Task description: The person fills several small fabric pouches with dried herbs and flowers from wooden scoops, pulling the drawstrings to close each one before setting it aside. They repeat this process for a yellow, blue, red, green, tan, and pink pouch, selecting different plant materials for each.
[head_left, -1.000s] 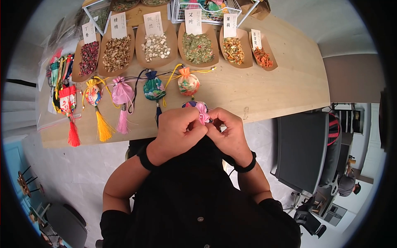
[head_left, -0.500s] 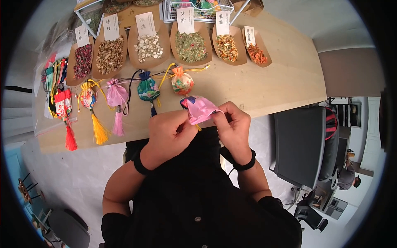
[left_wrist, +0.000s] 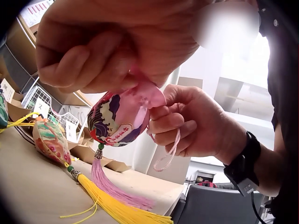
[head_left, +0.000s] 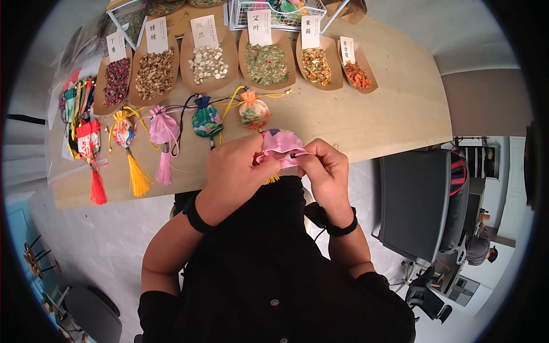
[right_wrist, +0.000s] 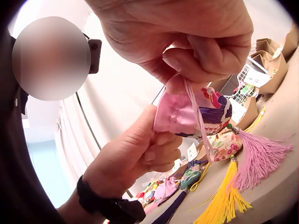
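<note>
A pink drawstring sachet (head_left: 289, 142) with a dark blue wave-patterned base is held up over the table's front edge, its mouth spread. My left hand (head_left: 231, 174) pinches the rim on one side. Opposite it, my right hand (head_left: 327, 176) grips the rim between thumb and fingers, beside a small dark piece in the head view. A pink cord (right_wrist: 196, 112) loops down from the right fingers. The sachet's pink tassel (left_wrist: 112, 184) hangs from its base. Just behind is an orange floral sachet (head_left: 253, 110) with a yellow tassel (left_wrist: 121, 205).
Along the table lie a green sachet (head_left: 206, 119), a pink one (head_left: 163, 127), a yellow-tied one (head_left: 122, 132) and a red one (head_left: 88, 140). Paper trays of dried herbs (head_left: 266, 64) with labels stand behind. A white wire basket (head_left: 277, 20) is at the back; a dark chair (head_left: 413, 206) stands right.
The sachet's neck was bunched between close hands; the hands moved apart and the pink cloth spread. Since then the mouth has tipped towards the head camera, with the left thumb at its rim.
</note>
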`<state>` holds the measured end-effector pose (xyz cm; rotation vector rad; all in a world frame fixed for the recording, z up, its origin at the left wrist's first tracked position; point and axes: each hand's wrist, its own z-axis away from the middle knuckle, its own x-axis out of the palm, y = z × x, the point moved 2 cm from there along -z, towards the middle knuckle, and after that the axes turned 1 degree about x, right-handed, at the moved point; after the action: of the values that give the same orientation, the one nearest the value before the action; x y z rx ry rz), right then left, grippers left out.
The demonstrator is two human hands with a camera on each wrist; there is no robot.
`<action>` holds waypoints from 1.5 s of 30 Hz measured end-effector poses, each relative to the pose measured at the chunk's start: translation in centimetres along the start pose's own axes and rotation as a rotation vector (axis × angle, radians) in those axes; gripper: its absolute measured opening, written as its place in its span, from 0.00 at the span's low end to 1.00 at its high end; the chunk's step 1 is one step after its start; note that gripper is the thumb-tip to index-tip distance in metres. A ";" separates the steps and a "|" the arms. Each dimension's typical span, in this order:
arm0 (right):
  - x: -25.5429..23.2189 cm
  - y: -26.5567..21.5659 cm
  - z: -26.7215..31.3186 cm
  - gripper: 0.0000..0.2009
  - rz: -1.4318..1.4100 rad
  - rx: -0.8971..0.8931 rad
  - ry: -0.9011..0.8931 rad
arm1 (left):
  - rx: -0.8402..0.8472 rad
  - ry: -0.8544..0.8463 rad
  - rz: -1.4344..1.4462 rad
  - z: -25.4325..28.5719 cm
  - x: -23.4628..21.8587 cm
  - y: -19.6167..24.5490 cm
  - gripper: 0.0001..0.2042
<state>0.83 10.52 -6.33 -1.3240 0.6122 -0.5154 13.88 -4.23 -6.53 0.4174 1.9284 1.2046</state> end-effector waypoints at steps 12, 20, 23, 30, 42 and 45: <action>0.0 -3.1 1.6 0.06 0.374 -0.257 -0.153 | -0.154 0.171 0.119 -1.0 -0.4 -2.2 0.10; -0.3 -5.5 1.6 0.09 0.297 -0.191 0.014 | -0.170 0.125 0.261 -1.0 -0.4 -0.4 0.08; -0.5 -5.0 0.6 0.12 0.327 -0.210 0.118 | -0.134 0.131 0.268 -0.9 -0.2 0.8 0.07; 0.8 -3.5 -0.9 0.12 0.525 -0.206 0.146 | 0.143 0.128 -0.060 -0.2 0.7 1.7 0.11; -0.1 -3.0 0.0 0.10 0.461 -0.030 0.096 | 0.056 0.048 -0.021 -1.1 -0.9 1.2 0.10; -0.6 -2.6 -0.1 0.10 0.297 0.010 0.031 | -0.064 -0.029 0.176 -0.9 -1.0 1.6 0.06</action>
<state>0.31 10.45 -3.72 -1.1914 0.8154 -0.2955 13.55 -4.63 -4.53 0.5774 1.8533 1.3609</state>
